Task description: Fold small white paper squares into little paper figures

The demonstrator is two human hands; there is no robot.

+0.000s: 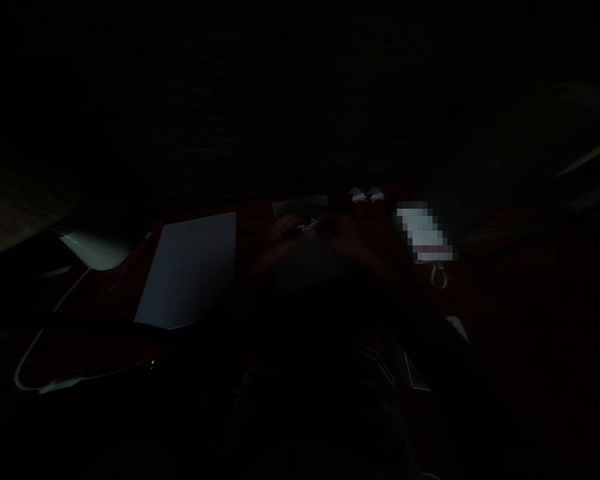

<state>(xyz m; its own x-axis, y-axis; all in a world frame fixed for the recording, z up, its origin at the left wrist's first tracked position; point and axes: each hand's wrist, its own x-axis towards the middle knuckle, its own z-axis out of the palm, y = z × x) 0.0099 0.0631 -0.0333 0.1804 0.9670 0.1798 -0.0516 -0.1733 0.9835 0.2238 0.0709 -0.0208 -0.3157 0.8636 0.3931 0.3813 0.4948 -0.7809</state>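
The view is very dark. Near the middle, my left hand (283,230) and my right hand (344,233) come together around a small piece of folded white paper (309,227). Fingers of both hands appear closed on the paper from either side, though the fingertips are hard to make out. Beneath the hands lies a dim pale sheet (305,263). Just beyond my right hand stand two small folded paper shapes (359,195), side by side. Another pale sheet (300,205) lies behind the hands.
A stack of white paper (193,270) lies to the left on a dark red surface. Further left is a white cone-shaped object (97,250) with a pale cord (30,350). On the right lies a bright, blurred-out rectangular object (425,232) with a loop (439,275).
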